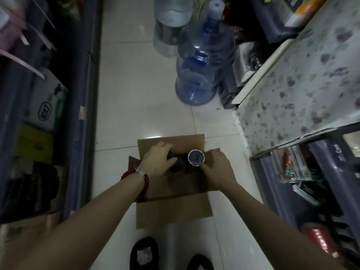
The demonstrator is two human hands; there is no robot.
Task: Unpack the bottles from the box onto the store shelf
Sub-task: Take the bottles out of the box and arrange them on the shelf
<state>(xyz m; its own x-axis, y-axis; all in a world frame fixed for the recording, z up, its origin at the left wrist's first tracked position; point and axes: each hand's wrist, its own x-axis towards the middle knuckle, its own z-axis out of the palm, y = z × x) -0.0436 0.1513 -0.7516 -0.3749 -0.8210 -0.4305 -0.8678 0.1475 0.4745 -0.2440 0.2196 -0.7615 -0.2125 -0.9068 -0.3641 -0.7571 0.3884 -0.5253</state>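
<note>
An open cardboard box (173,213) lies on the white tiled floor in the aisle, flaps spread. Inside it stand dark bottles seen from above. My left hand (157,160), with a red bead bracelet at the wrist, is closed over the top of a dark bottle (176,166) at the box's left. My right hand (216,166) grips the side of a bottle with a round silver-rimmed cap (196,157). Store shelves (292,90) with a patterned top rise on the right; darker shelves (48,114) line the left.
A large blue water jug (202,61) stands on the floor beyond the box, a second clear jug (171,24) behind it. Packaged goods fill both shelf sides. My dark slippers (144,254) are just below the box. White floor runs between box and jugs.
</note>
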